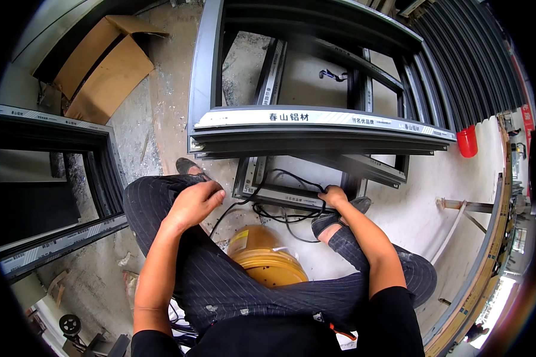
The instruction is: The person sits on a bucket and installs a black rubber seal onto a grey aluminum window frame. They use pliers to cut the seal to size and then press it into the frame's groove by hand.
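Note:
Above my left knee, my left hand (198, 202) is closed, its fingers curled inward. Whatever it may hold is hidden from this side. Farther right, over my right foot, my right hand (333, 196) grips a black cable (298, 178). Loops of that cable lie on the floor between my feet and across the lower bar of a dark metal frame. A yellow plastic bucket (269, 266) stands between my legs, below both hands. Directly ahead is a stack of dark aluminium frames (324, 122) with printed white protective film along the bars.
More dark frames (56, 122) stand at the left. An opened cardboard box (107, 74) lies at the far left. Dark long profiles (467, 53) lean at the far right, near a red bucket (467, 141). A metal bracket (467, 206) juts in from the right.

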Action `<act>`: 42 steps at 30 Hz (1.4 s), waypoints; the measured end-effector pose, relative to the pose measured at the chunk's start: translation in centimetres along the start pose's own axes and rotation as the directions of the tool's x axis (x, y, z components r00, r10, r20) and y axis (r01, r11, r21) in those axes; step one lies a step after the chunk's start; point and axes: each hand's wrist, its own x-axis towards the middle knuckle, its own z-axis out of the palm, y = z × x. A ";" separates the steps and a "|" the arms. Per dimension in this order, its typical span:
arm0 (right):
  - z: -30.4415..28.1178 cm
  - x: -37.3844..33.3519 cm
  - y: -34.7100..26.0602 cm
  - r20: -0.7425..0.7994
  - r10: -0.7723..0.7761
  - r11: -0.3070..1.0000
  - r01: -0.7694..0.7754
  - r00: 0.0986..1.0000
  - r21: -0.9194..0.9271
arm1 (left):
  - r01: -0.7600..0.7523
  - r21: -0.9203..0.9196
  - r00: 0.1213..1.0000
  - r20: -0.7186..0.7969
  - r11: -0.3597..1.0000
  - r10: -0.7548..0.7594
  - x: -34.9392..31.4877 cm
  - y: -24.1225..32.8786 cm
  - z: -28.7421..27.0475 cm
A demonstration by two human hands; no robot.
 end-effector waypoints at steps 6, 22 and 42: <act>-1.4 -3.1 -4.8 -0.033 -0.329 0.932 0.330 0.944 0.153 | 0.012 0.017 0.994 -0.109 1.000 -0.010 0.4 -0.7 1.3; -25.1 -21.3 -10.2 -0.479 -0.697 0.700 0.651 0.533 -0.294 | -0.284 -0.831 0.923 -0.372 0.478 -0.098 -4.3 3.6 -4.8; -27.9 -33.4 -12.9 -0.592 -0.726 0.368 0.925 0.349 0.093 | 0.200 -0.941 0.859 0.302 0.274 0.412 -6.1 12.4 4.3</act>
